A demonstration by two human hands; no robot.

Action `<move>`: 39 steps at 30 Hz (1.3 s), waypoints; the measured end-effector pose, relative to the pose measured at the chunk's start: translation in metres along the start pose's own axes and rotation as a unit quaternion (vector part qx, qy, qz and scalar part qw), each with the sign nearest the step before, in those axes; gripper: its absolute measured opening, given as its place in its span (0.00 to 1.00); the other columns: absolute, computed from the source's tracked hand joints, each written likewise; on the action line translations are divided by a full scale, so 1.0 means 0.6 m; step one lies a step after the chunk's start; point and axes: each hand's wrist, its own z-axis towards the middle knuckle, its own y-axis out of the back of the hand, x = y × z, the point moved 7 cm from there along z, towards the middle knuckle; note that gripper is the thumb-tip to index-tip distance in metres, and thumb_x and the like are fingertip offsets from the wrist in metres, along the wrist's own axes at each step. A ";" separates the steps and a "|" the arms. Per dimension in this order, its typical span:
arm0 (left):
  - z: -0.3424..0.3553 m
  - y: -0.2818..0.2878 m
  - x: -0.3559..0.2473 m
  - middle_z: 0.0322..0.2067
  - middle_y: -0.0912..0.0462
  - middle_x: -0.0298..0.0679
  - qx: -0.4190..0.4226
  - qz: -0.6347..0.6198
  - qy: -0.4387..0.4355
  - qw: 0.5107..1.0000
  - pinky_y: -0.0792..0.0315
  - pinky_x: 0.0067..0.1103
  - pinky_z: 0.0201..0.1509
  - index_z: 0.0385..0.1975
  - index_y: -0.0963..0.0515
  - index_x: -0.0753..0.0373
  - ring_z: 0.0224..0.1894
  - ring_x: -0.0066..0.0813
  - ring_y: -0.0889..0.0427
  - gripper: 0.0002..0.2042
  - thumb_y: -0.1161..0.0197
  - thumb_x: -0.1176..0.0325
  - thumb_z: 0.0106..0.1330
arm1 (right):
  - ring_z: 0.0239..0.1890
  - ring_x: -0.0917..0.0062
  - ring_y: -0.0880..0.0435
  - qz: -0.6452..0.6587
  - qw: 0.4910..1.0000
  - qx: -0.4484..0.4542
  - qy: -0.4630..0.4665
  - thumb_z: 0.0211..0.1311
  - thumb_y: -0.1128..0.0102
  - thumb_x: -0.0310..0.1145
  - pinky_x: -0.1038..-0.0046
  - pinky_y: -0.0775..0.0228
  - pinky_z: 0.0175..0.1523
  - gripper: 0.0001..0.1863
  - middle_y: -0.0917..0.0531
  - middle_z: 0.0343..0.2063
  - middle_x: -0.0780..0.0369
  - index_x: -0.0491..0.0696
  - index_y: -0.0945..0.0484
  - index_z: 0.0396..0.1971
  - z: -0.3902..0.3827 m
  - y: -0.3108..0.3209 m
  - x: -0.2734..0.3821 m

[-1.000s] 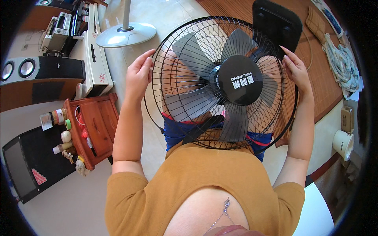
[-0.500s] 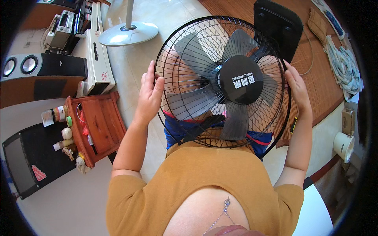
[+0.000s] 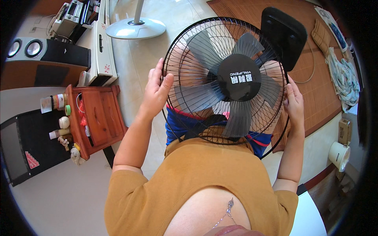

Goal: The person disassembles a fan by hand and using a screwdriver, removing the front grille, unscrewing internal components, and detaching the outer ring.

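Note:
An electric fan point(image 3: 226, 118) with a round black wire guard, grey translucent blades and a black hub point(image 3: 239, 77) is in front of my torso, over my lap. Its black rectangular base point(image 3: 284, 37) sticks out at the upper right. My left hand point(image 3: 155, 92) bears on the guard's left rim, fingers long and thumb apart on the near side. At the right rim, the fingers of my right hand point(image 3: 294, 102) are bent around the edge. A second dark hoop point(image 3: 284, 135) shows below the grille's lower right edge.
A pale round stand base point(image 3: 136, 29) is on the tiled floor ahead. To the left are a reddish wooden cabinet point(image 3: 100, 118) with several jars beside it and a speaker point(image 3: 65, 53). At right lie a brown mat point(image 3: 323, 88), crumpled cloth point(image 3: 343, 80) and a white bucket point(image 3: 339, 155).
The fan has tilted and turned slightly, and its blades have rotated a little. My right hand has slid lower along the rim, its fingers more bent. My left hand shifted slightly right with the guard.

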 end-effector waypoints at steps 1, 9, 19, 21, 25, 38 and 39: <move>-0.002 0.000 0.002 0.40 0.34 0.39 0.006 -0.014 0.010 1.000 0.36 0.20 0.50 0.62 0.44 0.71 0.43 0.26 0.31 0.32 0.45 0.55 0.66 | 0.15 0.94 0.40 -0.001 1.000 0.000 0.001 0.69 0.55 0.38 0.92 0.51 0.19 0.22 0.28 0.22 0.75 0.48 0.35 0.60 0.004 0.005 -0.004; -0.011 -0.004 -0.018 0.36 0.32 0.39 -0.001 0.067 -0.040 0.997 0.35 0.19 0.45 0.62 0.43 0.71 0.39 0.25 0.31 0.29 0.46 0.60 0.67 | 0.15 0.95 0.41 -0.049 0.998 -0.022 0.017 0.70 0.56 0.37 0.91 0.50 0.18 0.21 0.30 0.20 0.76 0.50 0.34 0.60 0.011 0.020 -0.025; -0.017 -0.008 -0.008 0.46 0.35 0.38 0.060 0.027 -0.040 0.997 0.37 0.16 0.50 0.67 0.52 0.66 0.43 0.22 0.34 0.35 0.45 0.58 0.64 | 0.60 0.68 0.32 -0.313 0.926 -0.096 0.189 0.66 0.58 0.29 0.70 0.42 0.62 0.24 0.33 0.60 0.56 0.49 0.40 0.63 -0.025 0.007 0.037; -0.015 -0.009 -0.005 0.46 0.36 0.37 0.059 0.020 -0.047 0.997 0.36 0.16 0.45 0.67 0.52 0.64 0.40 0.21 0.34 0.41 0.39 0.55 0.58 | 0.48 0.71 0.27 -0.315 0.934 -0.059 0.160 0.62 0.58 0.24 0.74 0.37 0.55 0.28 0.29 0.53 0.57 0.48 0.42 0.64 -0.029 0.010 0.027; -0.014 -0.006 -0.002 0.46 0.37 0.36 0.079 0.016 -0.024 0.996 0.35 0.16 0.43 0.68 0.55 0.63 0.38 0.21 0.35 0.47 0.34 0.53 0.52 | 0.31 0.78 0.37 -0.215 0.960 0.047 0.175 0.50 0.49 0.24 0.80 0.39 0.42 0.37 0.34 0.37 0.63 0.46 0.45 0.65 -0.035 0.013 0.034; -0.007 -0.010 -0.002 0.44 0.40 0.36 0.098 -0.040 0.003 0.994 0.35 0.16 0.39 0.66 0.57 0.70 0.36 0.21 0.36 0.52 0.29 0.55 0.48 | 0.47 0.82 0.29 -0.079 0.986 0.044 0.138 0.43 0.29 0.45 0.85 0.37 0.48 0.44 0.29 0.49 0.64 0.47 0.37 0.62 -0.017 0.022 0.005; -0.006 -0.009 -0.001 0.44 0.40 0.36 0.100 -0.039 0.001 0.994 0.35 0.16 0.39 0.66 0.57 0.70 0.36 0.21 0.36 0.52 0.29 0.55 0.48 | 0.39 0.83 0.31 -0.132 0.981 0.040 0.138 0.42 0.30 0.50 0.85 0.38 0.41 0.45 0.30 0.43 0.65 0.48 0.37 0.61 -0.019 0.026 0.012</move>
